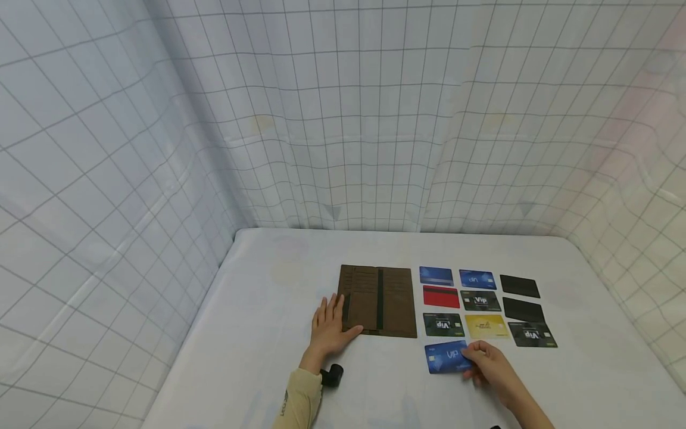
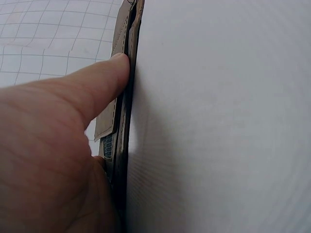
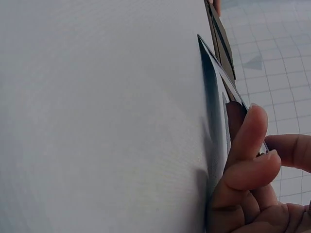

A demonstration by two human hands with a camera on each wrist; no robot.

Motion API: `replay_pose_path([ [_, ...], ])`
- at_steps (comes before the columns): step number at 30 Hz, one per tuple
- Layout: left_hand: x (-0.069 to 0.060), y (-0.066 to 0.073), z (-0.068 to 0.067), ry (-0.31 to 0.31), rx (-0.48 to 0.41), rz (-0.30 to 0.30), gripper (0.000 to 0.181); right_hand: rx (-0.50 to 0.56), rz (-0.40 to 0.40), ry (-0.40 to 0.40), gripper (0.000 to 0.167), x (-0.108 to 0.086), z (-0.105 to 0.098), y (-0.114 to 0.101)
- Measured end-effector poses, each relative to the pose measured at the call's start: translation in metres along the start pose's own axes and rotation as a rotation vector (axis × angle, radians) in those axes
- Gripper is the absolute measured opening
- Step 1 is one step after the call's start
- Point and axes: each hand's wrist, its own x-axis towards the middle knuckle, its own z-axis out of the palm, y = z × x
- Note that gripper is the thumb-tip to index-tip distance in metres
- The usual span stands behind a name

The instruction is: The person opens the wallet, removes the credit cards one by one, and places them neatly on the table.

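An open brown wallet [image 1: 396,304] lies flat on the white table, a dark strap running down it. My left hand [image 1: 328,333] rests spread on its left edge; in the left wrist view the thumb [image 2: 104,80] presses against the wallet's near edge [image 2: 121,107]. To the right, my right hand [image 1: 490,363] pinches the right end of a blue card [image 1: 446,357] between thumb and fingers. In the right wrist view that card [image 3: 218,65] is tilted, seen nearly edge-on, one corner close to the table.
Beyond the held card, several cards lie in rows: blue cards [image 1: 436,275], a red card [image 1: 441,297], a gold card [image 1: 486,326], dark VIP cards [image 1: 443,325] and plain black cards [image 1: 520,286]. White gridded curtains [image 1: 375,119] enclose the table [image 1: 257,333].
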Motion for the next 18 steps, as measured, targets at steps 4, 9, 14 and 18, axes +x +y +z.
replay_pose_path([
  [4, 0.0001, 0.0002, 0.0, 0.005, -0.008, 0.004, 0.087, -0.093, -0.016, 0.036, 0.021, -0.0005, 0.0003, 0.0026],
  [9, -0.0006, 0.0028, -0.0011, 0.009, -0.013, 0.005, 0.087, -0.26, -0.063, 0.1, 0.022, -0.003, 0.0006, 0.0023],
  [14, 0.0002, 0.0021, -0.0007, 0.008, -0.011, 0.002, 0.087, -0.427, -0.14, 0.145, 0.024, -0.0042, 0.0, 0.0018],
  [18, 0.0014, -0.0002, 0.0008, 0.006, -0.012, 0.003, 0.087, -0.491, -0.174, 0.156, 0.024, -0.005, -0.0001, 0.0003],
])
